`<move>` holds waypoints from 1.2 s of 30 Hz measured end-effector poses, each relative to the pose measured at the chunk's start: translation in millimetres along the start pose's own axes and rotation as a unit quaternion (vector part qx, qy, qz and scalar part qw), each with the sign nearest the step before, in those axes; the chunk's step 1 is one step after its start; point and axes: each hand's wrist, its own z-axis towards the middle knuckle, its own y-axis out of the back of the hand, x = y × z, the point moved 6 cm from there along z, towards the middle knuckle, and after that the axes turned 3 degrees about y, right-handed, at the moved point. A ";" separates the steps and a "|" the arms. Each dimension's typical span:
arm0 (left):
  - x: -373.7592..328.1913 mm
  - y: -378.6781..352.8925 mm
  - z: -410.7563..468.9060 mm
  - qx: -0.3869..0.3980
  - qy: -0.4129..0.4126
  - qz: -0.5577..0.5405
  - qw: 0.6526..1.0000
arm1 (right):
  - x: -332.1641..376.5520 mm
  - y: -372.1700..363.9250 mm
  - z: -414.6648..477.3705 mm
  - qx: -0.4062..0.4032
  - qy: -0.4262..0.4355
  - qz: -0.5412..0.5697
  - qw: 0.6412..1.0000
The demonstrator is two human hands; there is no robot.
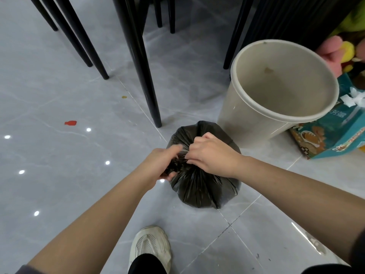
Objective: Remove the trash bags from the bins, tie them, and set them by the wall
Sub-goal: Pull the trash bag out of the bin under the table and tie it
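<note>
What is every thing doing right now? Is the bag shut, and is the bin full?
Black trash bag: out of the bin, on the floor, neck gathered, knot not visibly finished.
Beige bin: upright, no liner, empty apart from stains.
Left hand: closed on the bunched bag top.
Right hand: gripping the bag neck.
Tissue box: opened, tissue poking out.
Plush toys: piled behind the bin.

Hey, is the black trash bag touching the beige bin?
Cannot tell. In the head view the bag overlaps the base of the bin, with no contact or gap showing plainly.
</note>
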 end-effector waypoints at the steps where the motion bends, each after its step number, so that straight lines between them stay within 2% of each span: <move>1: -3.0 0.7 1.1 -0.009 -0.022 0.030 0.999 | 1.0 0.7 0.7 -0.007 0.001 0.001 1.000; 5: -11.1 2.9 2.6 0.002 -0.108 0.053 0.993 | -5.8 6.0 0.2 -0.021 -0.027 0.042 0.999; 7: -17.8 2.0 -2.3 0.015 -0.153 0.167 0.974 | -8.6 6.8 -1.0 -0.016 -0.029 0.054 0.998; 8: -20.0 2.0 -3.3 0.011 -0.173 0.247 0.953 | -8.1 6.2 -1.7 -0.014 -0.029 0.056 0.998; 10: -22.6 0.1 -2.6 -0.012 -0.198 0.408 0.891 | -7.1 3.4 -3.2 -0.017 -0.036 0.052 0.998; 11: -26.0 -0.7 -5.5 -0.046 -0.217 0.483 0.847 | -8.4 1.8 -4.1 -0.024 -0.047 0.050 0.997; 12: -32.7 -0.8 -10.8 -0.110 -0.266 0.551 0.783 | -11.8 0.5 -5.1 -0.033 -0.065 0.057 0.996; 13: -39.1 -2.9 -17.5 -0.172 -0.330 0.604 0.705 | -16.3 0.5 -6.2 -0.044 -0.090 0.077 0.992; 14: -42.0 -7.6 -23.7 -0.199 -0.375 0.642 0.638 | -21.6 1.0 -7.2 -0.053 -0.118 0.108 0.986; 15: -46.1 -10.7 -30.5 -0.227 -0.417 0.654 0.589 | -26.5 1.3 -8.1 -0.059 -0.141 0.141 0.978; 17: -52.0 -13.0 -40.4 -0.245 -0.474 0.642 0.550 | -31.3 1.7 -8.2 -0.061 -0.165 0.191 0.966; 21: -59.9 -15.0 -51.6 -0.257 -0.539 0.606 0.525 | -34.0 3.2 -8.5 -0.063 -0.174 0.284 0.941; 23: -62.5 -12.6 -53.3 -0.252 -0.556 0.584 0.534 | -34.2 2.5 -7.7 -0.038 -0.161 0.327 0.930; 24: -64.4 -9.7 -53.0 -0.244 -0.561 0.559 0.559 | -33.2 2.3 -7.4 -0.021 -0.158 0.356 0.921; 25: -65.6 -6.6 -51.6 -0.216 -0.559 0.522 0.607 | -32.0 2.4 -7.0 -0.009 -0.159 0.388 0.908; 28: -63.6 2.6 -43.2 -0.068 -0.480 0.310 0.818 | -31.2 2.8 -5.2 -0.010 -0.174 0.421 0.890; 29: -62.8 4.0 -42.4 -0.038 -0.430 0.246 0.868 | -31.6 3.4 -4.8 -0.015 -0.179 0.418 0.891; 30: -61.9 4.7 -41.3 -0.020 -0.382 0.201 0.902 | -32.9 3.5 -4.8 -0.022 -0.185 0.413 0.891; 33: -59.4 9.0 -34.4 -0.008 -0.263 0.093 0.960 | -35.1 6.3 -5.8 -0.038 -0.194 0.386 0.901; 36: -52.4 12.2 -25.1 0.019 -0.164 0.006 0.986 | -31.4 11.3 -7.0 -0.056 -0.173 0.317 0.931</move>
